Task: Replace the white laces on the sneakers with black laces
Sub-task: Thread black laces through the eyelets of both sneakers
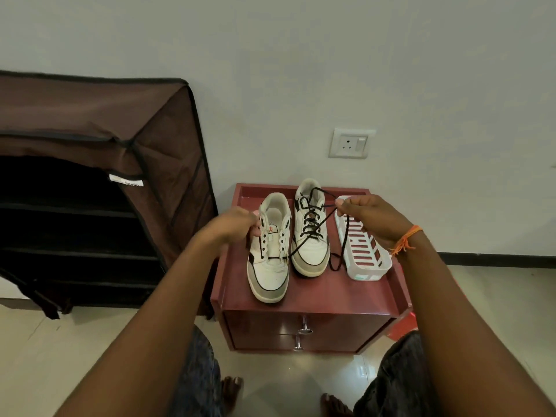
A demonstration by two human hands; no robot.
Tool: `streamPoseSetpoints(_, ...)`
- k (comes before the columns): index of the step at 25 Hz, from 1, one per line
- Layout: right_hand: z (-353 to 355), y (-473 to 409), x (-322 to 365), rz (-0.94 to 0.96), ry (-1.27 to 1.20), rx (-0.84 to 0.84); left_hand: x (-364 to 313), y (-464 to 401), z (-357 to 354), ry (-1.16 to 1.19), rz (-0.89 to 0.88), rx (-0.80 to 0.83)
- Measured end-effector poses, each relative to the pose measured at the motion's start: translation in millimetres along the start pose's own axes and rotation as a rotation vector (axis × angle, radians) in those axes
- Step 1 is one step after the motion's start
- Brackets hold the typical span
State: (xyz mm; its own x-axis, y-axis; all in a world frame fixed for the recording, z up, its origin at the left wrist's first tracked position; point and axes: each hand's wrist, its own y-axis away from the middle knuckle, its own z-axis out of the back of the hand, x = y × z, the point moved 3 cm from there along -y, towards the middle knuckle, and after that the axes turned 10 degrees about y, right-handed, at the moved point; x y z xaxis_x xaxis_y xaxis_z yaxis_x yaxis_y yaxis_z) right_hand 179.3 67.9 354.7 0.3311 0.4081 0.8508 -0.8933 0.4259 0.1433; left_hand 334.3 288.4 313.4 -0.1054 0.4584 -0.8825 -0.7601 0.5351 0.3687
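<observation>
Fingers of both our hands, left and right, pinch the black lace ends; uneven pulling could leave one end short in the left sneaker.

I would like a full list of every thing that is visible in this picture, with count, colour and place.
sneakers: 2, white and grey; left sneaker and right sneaker side by side on the cabinet top
black lace: 1 loose, runs from the left sneaker's lowest eyelets to both hands; another threaded in the right sneaker
basket: 1, white plastic, right of the sneakers
cabinet: 1, dark red, two drawer knobs, against the wall
shoe rack: 1, brown fabric cover, left
wall socket: 1, white, above the cabinet
left hand: pinches one lace end
right hand: pinches the other end; orange thread on the wrist
bare feet: 2, bottom edge
</observation>
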Motion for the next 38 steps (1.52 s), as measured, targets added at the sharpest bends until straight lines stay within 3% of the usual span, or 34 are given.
streamPoseSetpoints(6,33.0,29.7,92.8,0.094,0.102,-0.025,-116.3,59.2,30.1,0.126,-0.248,0.043)
streamPoseSetpoints(10,53.2,48.9,143.4,0.185,0.135,-0.054,-179.5,100.3,33.9,0.032,-0.295,0.011)
streamPoseSetpoints(15,69.8,64.0,187.6,0.246,0.024,-0.117,-218.1,115.6,24.9,0.112,-0.364,-0.044)
streamPoseSetpoints(20,58.0,42.5,142.5,0.054,-0.084,-0.075,-115.9,38.6,3.5,-0.274,-0.205,-0.226)
streamPoseSetpoints(23,40.6,23.2,94.6,-0.089,-0.166,-0.074,-41.9,2.3,-27.0,-0.423,-0.163,-0.225)
streamPoseSetpoints(28,41.1,4.1,42.7,-0.187,-0.241,-0.182,2.2,-37.5,-81.1,-0.325,-0.213,-0.215)
streamPoseSetpoints(33,39.3,-9.4,11.8,-0.22,-0.326,-0.137,3.1,-73.2,-116.3,0.042,0.061,-0.226)
streamPoseSetpoints(38,37.8,-23.5,-14.3,-0.247,-0.523,-0.113,15.3,-102.3,-136.5,-0.051,0.135,-0.313)
